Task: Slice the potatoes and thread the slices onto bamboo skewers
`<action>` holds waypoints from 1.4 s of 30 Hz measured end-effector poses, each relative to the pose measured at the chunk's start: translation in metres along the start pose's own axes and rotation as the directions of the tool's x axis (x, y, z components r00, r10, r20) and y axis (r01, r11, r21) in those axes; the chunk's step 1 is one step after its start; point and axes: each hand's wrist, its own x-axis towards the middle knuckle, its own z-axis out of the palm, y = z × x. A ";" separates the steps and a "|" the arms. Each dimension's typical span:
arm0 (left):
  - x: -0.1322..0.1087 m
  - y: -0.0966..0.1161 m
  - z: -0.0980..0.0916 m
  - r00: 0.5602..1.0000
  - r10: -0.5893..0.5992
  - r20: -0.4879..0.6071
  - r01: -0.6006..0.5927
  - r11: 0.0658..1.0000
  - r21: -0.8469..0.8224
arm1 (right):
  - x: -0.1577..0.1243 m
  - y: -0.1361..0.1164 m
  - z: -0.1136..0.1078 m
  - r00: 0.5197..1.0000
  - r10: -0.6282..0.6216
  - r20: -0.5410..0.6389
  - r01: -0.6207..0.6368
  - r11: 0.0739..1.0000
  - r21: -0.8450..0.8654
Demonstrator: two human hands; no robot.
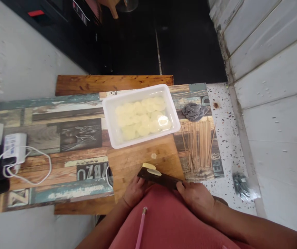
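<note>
My right hand (195, 195) is closed around the handle of a dark, wide-bladed kitchen knife (168, 180). The blade lies slanted above the near part of a wooden cutting board (127, 162). A pale oval potato slice (154, 172) clings to the blade's face. Just past the blade's far edge shows a yellow piece of potato (149, 166), partly covered by the knife. Curled in beside the blade's tip end is my left hand (135, 190); its fingertips and whatever they grip are hidden. A small pale scrap (154, 156) rests farther up the board.
Beyond the board, a white plastic tub (107, 121) holds many potato slices in water. Right of it lie a crumpled grey cloth (194, 111) and several wooden skewers (204, 143). A white power strip (15, 147) with cables occupies the table's left end. A tiled wall (280, 114) stands at right.
</note>
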 end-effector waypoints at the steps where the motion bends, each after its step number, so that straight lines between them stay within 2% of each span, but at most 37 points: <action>1: 0.000 0.000 0.001 1.000 0.001 0.007 -0.001 1.000 0.005 | 0.001 0.001 -0.001 0.999 -0.023 0.028 0.024 0.999 -0.022; 4: -0.004 0.001 0.004 0.998 -0.021 0.067 0.021 1.000 -0.001 | 0.003 0.002 -0.006 0.994 -0.059 0.096 0.064 0.996 -0.054; 7: -0.006 0.001 0.008 0.991 -0.067 0.117 0.068 0.998 -0.005 | 0.006 0.002 -0.006 0.993 -0.056 0.107 0.062 0.997 -0.051; 12: -0.006 -0.001 0.010 0.996 -0.012 0.084 0.014 1.000 -0.020 | 0.012 0.001 -0.003 0.990 -0.038 0.132 0.049 0.996 -0.074; 20: -0.009 -0.004 0.012 0.998 0.003 0.056 -0.001 0.999 -0.034 | 0.019 0.001 0.000 0.992 -0.030 0.126 0.039 0.997 -0.065; 25: -0.012 -0.003 0.017 0.996 -0.034 0.085 0.034 0.999 0.001 | 0.037 0.000 0.013 0.992 0.000 0.129 0.011 0.996 -0.088; 29: -0.011 -0.002 0.019 0.997 -0.046 0.059 0.047 0.999 -0.019 | 0.045 0.005 0.015 0.992 -0.002 0.126 0.010 0.998 -0.066; 33: -0.011 -0.001 0.017 0.996 -0.053 0.075 0.056 0.997 -0.051 | 0.035 0.009 0.005 0.999 0.017 0.038 -0.015 0.998 -0.059; 37: -0.013 -0.001 0.017 0.994 -0.067 0.092 0.072 0.996 -0.056 | 0.013 0.004 -0.002 0.998 -0.049 -0.031 0.047 0.997 -0.063; 39: -0.013 -0.001 0.017 0.996 -0.062 0.057 0.065 0.997 -0.048 | 0.004 0.001 -0.004 0.997 -0.063 -0.038 0.061 0.996 -0.063; 42: -0.011 -0.001 0.016 0.997 -0.078 -0.028 0.077 0.996 -0.046 | -0.005 -0.002 -0.005 0.999 -0.053 0.012 0.054 0.996 -0.069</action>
